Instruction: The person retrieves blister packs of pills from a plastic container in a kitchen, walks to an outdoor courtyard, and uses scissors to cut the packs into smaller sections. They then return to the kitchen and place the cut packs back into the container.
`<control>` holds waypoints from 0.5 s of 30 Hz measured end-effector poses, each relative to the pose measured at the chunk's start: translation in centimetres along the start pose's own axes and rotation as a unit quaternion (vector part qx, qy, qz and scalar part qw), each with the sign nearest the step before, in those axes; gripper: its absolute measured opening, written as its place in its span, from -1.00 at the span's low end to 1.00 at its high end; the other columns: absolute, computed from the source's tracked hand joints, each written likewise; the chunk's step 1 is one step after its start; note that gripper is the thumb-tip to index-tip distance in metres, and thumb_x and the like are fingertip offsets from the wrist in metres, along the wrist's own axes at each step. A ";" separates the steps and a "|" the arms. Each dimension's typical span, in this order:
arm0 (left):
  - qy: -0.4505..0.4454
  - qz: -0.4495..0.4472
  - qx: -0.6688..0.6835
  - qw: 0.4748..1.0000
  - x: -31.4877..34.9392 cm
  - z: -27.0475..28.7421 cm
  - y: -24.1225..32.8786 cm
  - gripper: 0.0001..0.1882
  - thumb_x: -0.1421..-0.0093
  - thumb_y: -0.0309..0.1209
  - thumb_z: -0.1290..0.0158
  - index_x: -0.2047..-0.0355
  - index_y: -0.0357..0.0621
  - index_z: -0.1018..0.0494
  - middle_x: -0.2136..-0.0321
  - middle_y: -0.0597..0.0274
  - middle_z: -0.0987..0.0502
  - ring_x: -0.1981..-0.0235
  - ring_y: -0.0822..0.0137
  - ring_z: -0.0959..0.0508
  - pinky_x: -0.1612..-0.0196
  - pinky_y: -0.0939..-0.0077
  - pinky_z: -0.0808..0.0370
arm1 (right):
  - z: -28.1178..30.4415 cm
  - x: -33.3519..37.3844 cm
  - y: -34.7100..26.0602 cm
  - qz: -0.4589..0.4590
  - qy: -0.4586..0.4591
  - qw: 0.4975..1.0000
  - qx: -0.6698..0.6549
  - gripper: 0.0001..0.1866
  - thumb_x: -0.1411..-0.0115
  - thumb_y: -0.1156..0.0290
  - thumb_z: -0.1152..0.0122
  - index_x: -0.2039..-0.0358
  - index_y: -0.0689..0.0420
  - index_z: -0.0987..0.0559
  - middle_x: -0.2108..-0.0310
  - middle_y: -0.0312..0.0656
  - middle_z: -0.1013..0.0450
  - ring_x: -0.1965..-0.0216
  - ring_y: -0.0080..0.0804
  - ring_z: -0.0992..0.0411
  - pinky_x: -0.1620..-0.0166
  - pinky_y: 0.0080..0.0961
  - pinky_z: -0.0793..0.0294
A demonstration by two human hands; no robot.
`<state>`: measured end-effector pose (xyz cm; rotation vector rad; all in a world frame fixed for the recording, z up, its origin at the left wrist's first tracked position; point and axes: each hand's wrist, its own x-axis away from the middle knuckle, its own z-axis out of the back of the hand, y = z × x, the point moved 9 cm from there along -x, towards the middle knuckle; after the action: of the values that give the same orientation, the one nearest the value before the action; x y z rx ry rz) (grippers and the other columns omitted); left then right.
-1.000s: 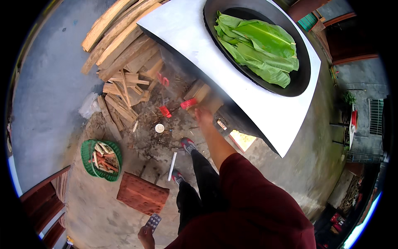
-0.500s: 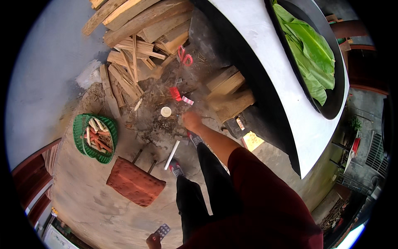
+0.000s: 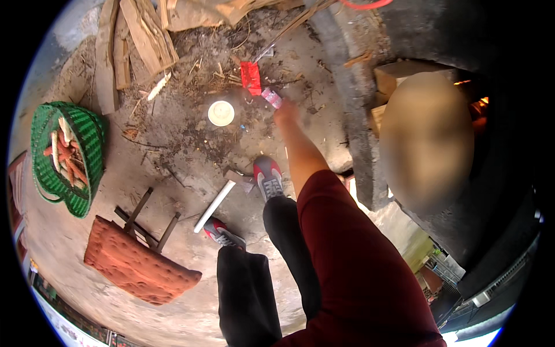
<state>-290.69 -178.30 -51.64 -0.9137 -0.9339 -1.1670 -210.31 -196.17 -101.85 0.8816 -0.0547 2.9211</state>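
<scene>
Standing at the left in the head view, a green woven basket (image 3: 87, 133) holds orange roots (image 3: 73, 164) and longer whitish ones (image 3: 55, 151), laid over one another. Well to the right of it, on the bare floor (image 3: 191, 191), rests a round white container (image 3: 221, 113), pale inside; whether it has anything in it is too small to tell. At the far right, a dark opening with a glow of orange fire (image 3: 480, 108) has pieces of wood (image 3: 399, 76) at its mouth, partly hidden by a blurred tan patch. The small pink-and-white packet (image 3: 270, 97) lies right at the fingertips of the right hand (image 3: 287, 112), on their far left side, well to the right of the white container. That hand is blurred and seems to touch the packet's near end, yet I cannot tell whether its fingers are closed on it. Just beside the packet, a little farther away and to the left, is a red wrapper (image 3: 251, 78). The left hand is out of the view, so its state cannot be told. Nearer, a white stick (image 3: 215, 206) lies on the floor by the left shoe (image 3: 222, 233), with a reddish-brown padded seat (image 3: 141, 263) to its left.
</scene>
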 end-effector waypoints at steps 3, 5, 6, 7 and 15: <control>-0.006 0.015 0.010 1.000 -1.4 -0.3 1.0 -0.77 -0.14 -0.39 -0.08 0.26 -0.30 -0.49 0.40 0.14 -0.56 0.49 0.44 -0.51 0.47 0.58 -0.46 | -0.1 -1.0 1.0 -0.046 0.038 0.998 -0.008 -0.66 -0.17 0.41 0.06 0.01 0.04 -0.28 0.00 -0.04 -0.26 0.06 -0.12 -0.40 0.09 -0.33 -0.47; -0.009 0.010 0.011 1.000 -3.0 -0.5 2.0 -0.77 -0.14 -0.38 -0.07 0.26 -0.29 -0.50 0.41 0.14 -0.56 0.49 0.43 -0.51 0.46 0.58 -0.46 | 0.2 -1.1 1.0 -0.024 0.054 0.998 0.025 -0.72 -0.21 0.37 0.12 0.05 0.01 -0.35 0.09 -0.12 -0.35 0.06 -0.22 -0.41 0.12 -0.37 -0.48; -0.016 0.004 0.011 1.000 -4.0 -0.6 2.7 -0.77 -0.14 -0.38 -0.07 0.26 -0.29 -0.50 0.41 0.14 -0.56 0.49 0.43 -0.51 0.46 0.57 -0.46 | 0.4 -1.1 1.4 -0.008 0.058 0.998 0.032 -0.73 -0.21 0.36 0.13 0.07 0.01 -0.38 0.12 -0.14 -0.38 0.07 -0.25 -0.41 0.13 -0.38 -0.49; -0.022 -0.004 0.011 1.000 -4.9 -0.8 3.4 -0.77 -0.14 -0.37 -0.07 0.27 -0.29 -0.50 0.41 0.15 -0.56 0.48 0.43 -0.50 0.46 0.57 -0.46 | 1.1 -1.2 1.7 0.007 0.066 0.997 0.042 -0.73 -0.22 0.35 0.13 0.08 0.02 -0.40 0.16 -0.16 -0.41 0.08 -0.28 -0.42 0.14 -0.39 -0.49; -0.054 -0.060 0.052 0.995 -5.2 -2.4 9.8 -0.76 -0.14 -0.34 -0.04 0.29 -0.27 -0.51 0.43 0.16 -0.55 0.47 0.42 -0.49 0.44 0.56 -0.45 | 13.2 23.8 -5.1 0.244 0.044 0.908 -0.339 -0.91 -0.14 0.48 0.00 0.33 0.17 -0.40 0.61 -0.04 -0.40 0.60 -0.21 -0.42 0.54 -0.28 -0.40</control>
<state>-281.51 -177.32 -58.24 -0.8518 -1.1392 -1.1674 -222.28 -190.05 -77.64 0.6691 -1.3666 2.9623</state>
